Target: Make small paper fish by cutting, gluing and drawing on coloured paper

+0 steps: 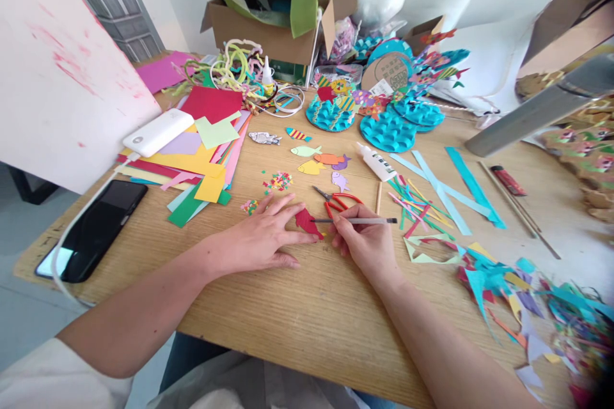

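Note:
My left hand (261,238) lies on the table with its fingers spread, two of them touching a red paper fish (307,223). A dark pencil (371,221) is pinched in my right hand (365,241), its tip over the fish. Red-handled pliers (339,200) lie just behind. Further back are paper fish in green (307,151), orange (328,158), yellow (311,167) and purple (340,181), plus a striped one (298,135). Small confetti pieces (279,181) sit behind my left hand.
Coloured paper sheets (213,102), a power bank (158,132) and a phone (96,230) are at left. A glue bottle (377,162), paper strips (439,188) and scraps (494,275) lie at right. Blue fish stands (387,132) and a cardboard box (266,32) stand behind.

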The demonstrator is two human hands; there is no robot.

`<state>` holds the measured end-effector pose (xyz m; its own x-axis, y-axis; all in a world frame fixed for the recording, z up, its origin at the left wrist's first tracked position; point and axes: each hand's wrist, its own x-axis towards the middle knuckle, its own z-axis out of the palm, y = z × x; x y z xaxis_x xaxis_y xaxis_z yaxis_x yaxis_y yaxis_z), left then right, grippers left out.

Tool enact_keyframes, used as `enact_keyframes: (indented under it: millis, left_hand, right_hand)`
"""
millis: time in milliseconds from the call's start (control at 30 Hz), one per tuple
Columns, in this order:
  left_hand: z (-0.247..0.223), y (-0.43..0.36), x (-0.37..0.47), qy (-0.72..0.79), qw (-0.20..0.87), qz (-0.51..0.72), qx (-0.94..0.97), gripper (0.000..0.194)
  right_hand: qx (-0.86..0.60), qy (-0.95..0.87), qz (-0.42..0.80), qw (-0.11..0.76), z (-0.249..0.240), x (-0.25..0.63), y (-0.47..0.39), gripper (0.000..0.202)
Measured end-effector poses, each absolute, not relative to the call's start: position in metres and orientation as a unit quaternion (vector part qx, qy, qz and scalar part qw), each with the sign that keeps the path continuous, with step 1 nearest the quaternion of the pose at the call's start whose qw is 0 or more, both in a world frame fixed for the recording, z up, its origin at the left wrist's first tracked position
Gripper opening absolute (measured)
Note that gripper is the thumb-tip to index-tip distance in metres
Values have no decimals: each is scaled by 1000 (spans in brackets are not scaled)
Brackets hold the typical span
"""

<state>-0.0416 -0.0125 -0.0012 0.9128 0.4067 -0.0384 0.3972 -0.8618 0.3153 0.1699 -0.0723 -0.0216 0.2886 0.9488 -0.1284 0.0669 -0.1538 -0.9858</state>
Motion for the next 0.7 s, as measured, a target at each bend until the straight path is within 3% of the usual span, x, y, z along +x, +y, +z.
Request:
enact_keyframes:
  millis: [700]
  left_hand:
    - [1,-13,-41,209,162,10,964,53]
  right_hand:
    - [-619,-407,444,504,-21,170,-73,36]
